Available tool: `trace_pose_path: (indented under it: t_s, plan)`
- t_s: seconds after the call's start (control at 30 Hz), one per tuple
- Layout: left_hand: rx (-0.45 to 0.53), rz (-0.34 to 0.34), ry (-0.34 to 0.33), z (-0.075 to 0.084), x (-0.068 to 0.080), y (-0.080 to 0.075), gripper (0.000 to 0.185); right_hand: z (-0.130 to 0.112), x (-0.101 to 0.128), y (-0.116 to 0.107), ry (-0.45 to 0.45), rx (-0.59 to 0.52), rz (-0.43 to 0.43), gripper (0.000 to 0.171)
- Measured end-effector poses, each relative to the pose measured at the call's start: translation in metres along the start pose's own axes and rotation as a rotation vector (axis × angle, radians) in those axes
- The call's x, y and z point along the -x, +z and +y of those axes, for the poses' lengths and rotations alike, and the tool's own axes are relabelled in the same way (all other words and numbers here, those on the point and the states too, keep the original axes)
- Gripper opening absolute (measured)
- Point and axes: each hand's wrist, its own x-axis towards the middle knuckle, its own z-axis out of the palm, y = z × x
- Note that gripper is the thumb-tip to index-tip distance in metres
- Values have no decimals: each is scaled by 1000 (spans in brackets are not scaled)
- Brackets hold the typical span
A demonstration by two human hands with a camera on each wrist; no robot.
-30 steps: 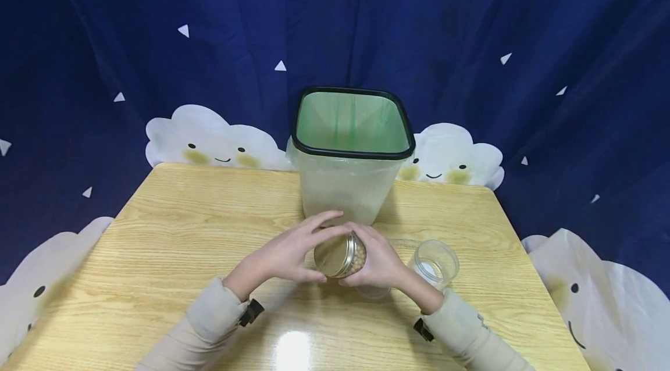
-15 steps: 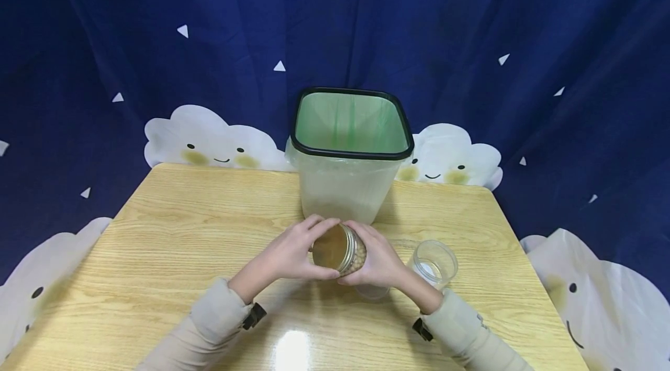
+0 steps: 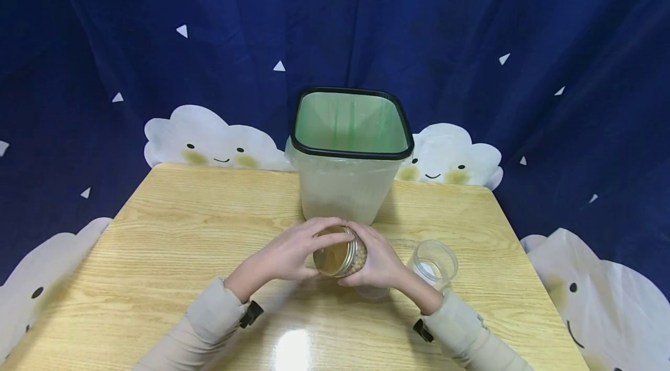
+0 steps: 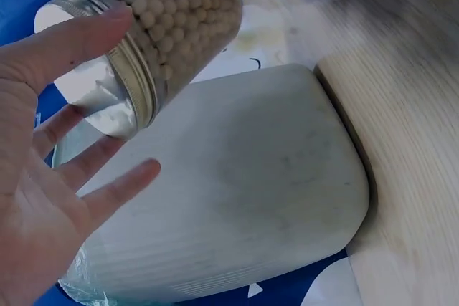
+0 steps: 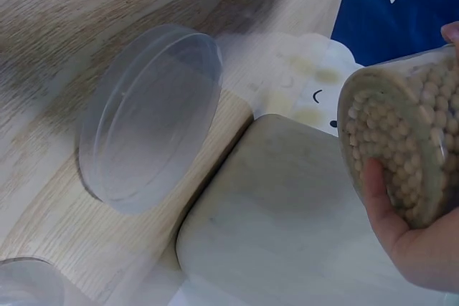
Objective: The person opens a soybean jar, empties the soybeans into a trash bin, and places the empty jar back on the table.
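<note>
The jar (image 3: 342, 254) of beans lies tilted on its side above the table (image 3: 157, 254), just in front of the bin (image 3: 348, 179). The right hand (image 3: 379, 260) grips the jar's body; the left hand (image 3: 290, 254) curls its fingers round the metal lid (image 3: 331, 257). To unscrew well, I would hold the body firm, twist the lid only, and keep the mouth tipped up so no beans spill. An open cup (image 3: 434, 263) stands at 3 o'clock of the jar.
</note>
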Motion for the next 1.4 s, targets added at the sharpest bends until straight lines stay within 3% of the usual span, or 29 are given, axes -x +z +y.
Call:
trace_pose_path:
  t_s: [0.1, 0.27, 0.43, 0.63, 0.73, 1.0, 1.17, 1.4]
  plan:
    - [20, 23, -3, -1, -1, 2, 78, 0, 1, 0, -7, 4, 0, 99]
    - [44, 24, -122, 0, -1, 2, 89, 1, 1, 2, -20, 15, 18, 98]
    - [34, 69, -230, 4, -4, 5, 85, 2, 2, 4, -37, 18, 50, 94]
    - [6, 71, -329, 6, -5, 3, 87, 2, -3, 3, -49, 14, 61, 92]
    - [-8, 54, -303, 4, -2, -1, 94, 2, -5, 3, -55, 20, 49, 94]
    - [9, -19, -102, -2, 1, -3, 90, 4, -2, 3, -44, 33, 36, 97]
    - [2, -7, -83, -3, 0, 1, 88, 6, 1, 3, -38, 40, 25, 96]
    - [20, 11, -112, -1, -1, 3, 88, 6, 4, 3, -34, 18, 18, 96]
